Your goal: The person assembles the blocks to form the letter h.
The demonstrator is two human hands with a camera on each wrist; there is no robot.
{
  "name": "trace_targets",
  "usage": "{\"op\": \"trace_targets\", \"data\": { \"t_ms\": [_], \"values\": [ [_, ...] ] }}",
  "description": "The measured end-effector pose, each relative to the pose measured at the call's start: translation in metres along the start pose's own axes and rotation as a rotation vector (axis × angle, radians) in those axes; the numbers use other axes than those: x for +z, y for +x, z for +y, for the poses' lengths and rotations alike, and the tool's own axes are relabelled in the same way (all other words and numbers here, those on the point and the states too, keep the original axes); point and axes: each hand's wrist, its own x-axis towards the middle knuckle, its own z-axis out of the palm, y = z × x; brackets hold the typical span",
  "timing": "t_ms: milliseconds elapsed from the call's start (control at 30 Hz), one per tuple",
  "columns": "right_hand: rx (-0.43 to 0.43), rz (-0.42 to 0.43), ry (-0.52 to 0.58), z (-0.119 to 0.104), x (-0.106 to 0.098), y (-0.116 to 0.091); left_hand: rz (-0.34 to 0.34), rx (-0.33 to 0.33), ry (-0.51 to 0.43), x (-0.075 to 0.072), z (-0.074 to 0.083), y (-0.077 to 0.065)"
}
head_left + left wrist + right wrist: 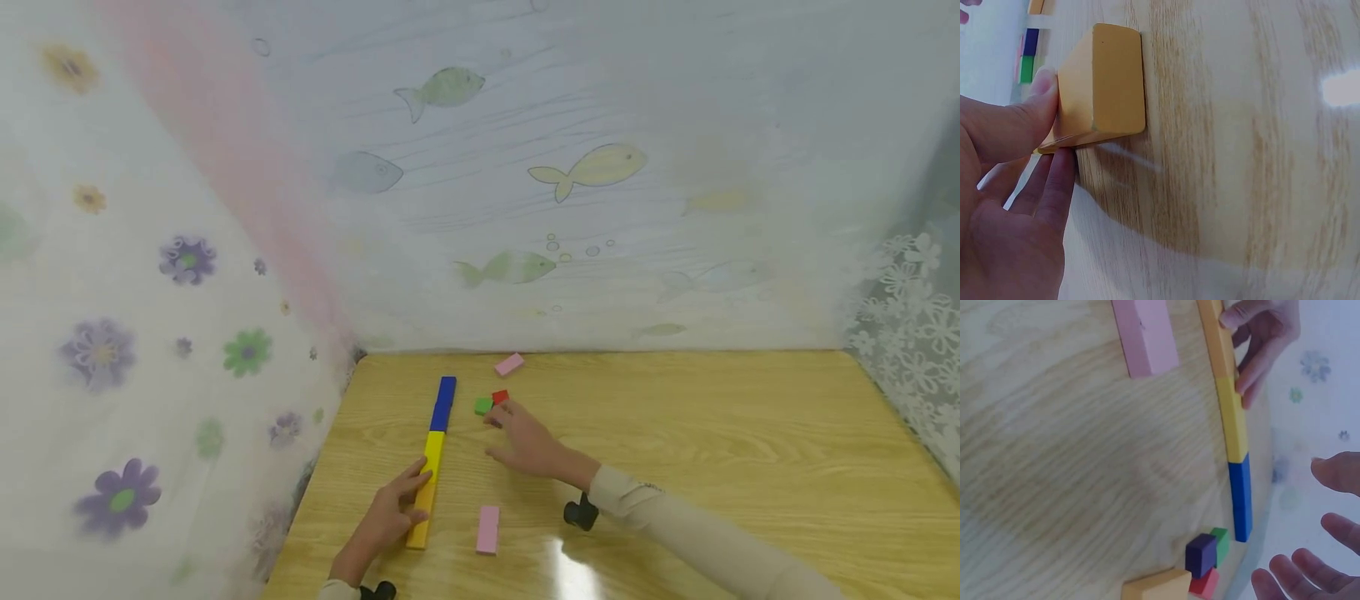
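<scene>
My left hand [386,517] pinches an orange block [1117,81] between thumb and fingers. This block forms the near end of a straight row, with a yellow block [433,450] in the middle and a blue section [444,404] at the far end. My right hand [528,442] hovers to the right of the row with fingers spread and slightly bent, holding nothing. Near it sit a green block [483,406], a red block [500,397], a dark purple block [1200,555] and a second orange block [1157,587]. The last two are hidden behind the right hand in the head view.
One pink block [487,530] lies near the front, right of the row. Another pink block [509,364] lies at the back of the wooden table [712,433], close to the fish-patterned wall [600,317]. A flowered wall [172,417] borders the left edge.
</scene>
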Motion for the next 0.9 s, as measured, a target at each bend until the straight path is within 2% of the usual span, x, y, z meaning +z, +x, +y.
{"op": "trace_targets", "data": {
  "t_ms": [400,600,700,900],
  "values": [
    [0.088,-0.002,0.05,0.013,0.002,0.016,-0.016,-0.009,-0.012,0.002,-0.002,-0.002],
    [0.103,0.049,0.086,0.021,0.006,0.023,-0.013,0.02,-0.02,0.003,-0.004,-0.004],
    [0.122,0.078,0.091,0.027,0.009,0.027,-0.012,0.014,-0.026,0.003,-0.003,-0.004],
    [0.182,0.131,0.062,0.04,0.011,0.041,-0.003,-0.001,0.03,0.001,0.001,-0.002]
  ]
}}
